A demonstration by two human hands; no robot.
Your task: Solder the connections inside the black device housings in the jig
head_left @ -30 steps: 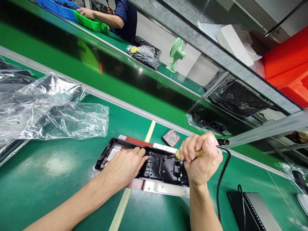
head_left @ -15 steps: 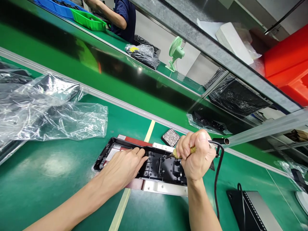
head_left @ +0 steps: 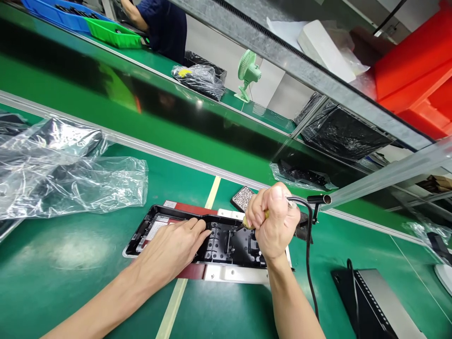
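Observation:
A long black plastic casing (head_left: 239,249), its ribbed inside facing up, lies in a fixture with white blocks (head_left: 237,274) and a dark red base (head_left: 191,271). Across the casing's middle lies my left hand (head_left: 183,238), fingers bent together over its inner wall and gripping it; part of the fingertips is hidden. My right hand (head_left: 273,219) is closed in a fist around the yellowish handle of a soldering iron (head_left: 249,222) with a black cord (head_left: 309,263). Its thin tip points down left into the casing; contact cannot be made out. Behind the casing sits a small box with speckled contents (head_left: 243,197).
Clear plastic bags (head_left: 74,174) cover the left of the bench. A metal tube holder (head_left: 319,199) stands beyond my right hand. A black and grey device (head_left: 377,301) lies at the right. Across the partition are a person (head_left: 165,28), a green fan (head_left: 249,73) and bins (head_left: 113,34).
The camera view has shifted, so most things appear farther left. My left hand keeps its place on the casing. The iron's tip stays over nearly the same area of the casing.

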